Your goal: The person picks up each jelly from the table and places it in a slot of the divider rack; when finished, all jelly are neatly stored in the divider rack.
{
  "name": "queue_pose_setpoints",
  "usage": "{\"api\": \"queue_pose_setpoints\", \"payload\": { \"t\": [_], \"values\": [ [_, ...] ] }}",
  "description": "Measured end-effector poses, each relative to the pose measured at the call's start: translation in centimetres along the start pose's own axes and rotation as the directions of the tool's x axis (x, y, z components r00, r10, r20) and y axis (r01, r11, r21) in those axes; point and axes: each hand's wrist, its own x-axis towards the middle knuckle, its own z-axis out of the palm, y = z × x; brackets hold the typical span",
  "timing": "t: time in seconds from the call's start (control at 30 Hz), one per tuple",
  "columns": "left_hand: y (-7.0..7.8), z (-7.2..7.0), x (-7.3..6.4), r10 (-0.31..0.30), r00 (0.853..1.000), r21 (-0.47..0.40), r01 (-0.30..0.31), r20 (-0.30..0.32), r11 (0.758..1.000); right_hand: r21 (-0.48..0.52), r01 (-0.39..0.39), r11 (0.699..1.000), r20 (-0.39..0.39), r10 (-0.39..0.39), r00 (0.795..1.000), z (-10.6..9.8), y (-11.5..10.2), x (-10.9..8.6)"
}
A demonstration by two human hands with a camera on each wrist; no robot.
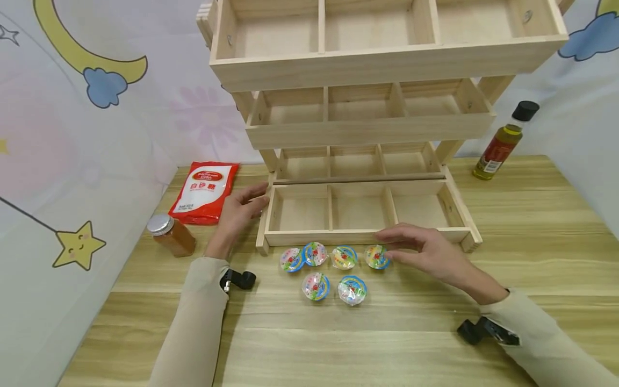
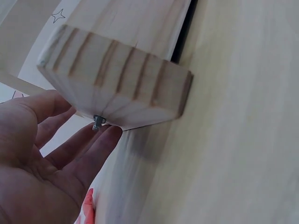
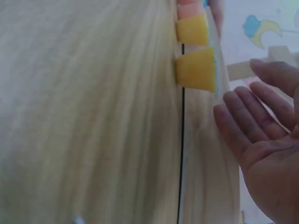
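A tiered wooden rack with divided trays stands on the table. My left hand is at the left side of its lowest tray, fingers loosely bent with the tips right at the wood. In the left wrist view, that hand lies beside the beam end, where a small metal bolt sticks out. My right hand reaches over the tray's front edge, fingers extended, close to the rightmost jelly cup. In the right wrist view its palm shows nothing held, below a yellow jelly cup.
Several more jelly cups sit in front of the rack. To the left are a red-and-white sugar bag and a spice jar. An oil bottle stands at the back right. Upper trays overhang the lowest one.
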Motion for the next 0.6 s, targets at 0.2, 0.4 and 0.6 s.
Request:
{"api": "queue_pose_setpoints", "payload": {
  "t": [0.2, 0.4, 0.6],
  "values": [
    [-0.4, 0.2, 0.2, -0.037, 0.999, -0.035, 0.037, -0.001, 0.999, -0.048, 0.001, 0.999, 0.018, 0.000, 1.000, 0.4, 0.5, -0.2],
    [-0.5, 0.2, 0.3, -0.039, 0.999, -0.022, 0.039, -0.011, 0.999, -0.042, -0.005, 0.999, 0.034, 0.006, 0.999, 0.5, 0.9, -0.1],
    [-0.6, 0.0, 0.2, -0.041, 0.999, -0.013, 0.040, -0.006, 0.999, -0.021, -0.006, 1.000, 0.063, 0.007, 0.998, 0.5, 1.1, 0.2]
  ]
}}
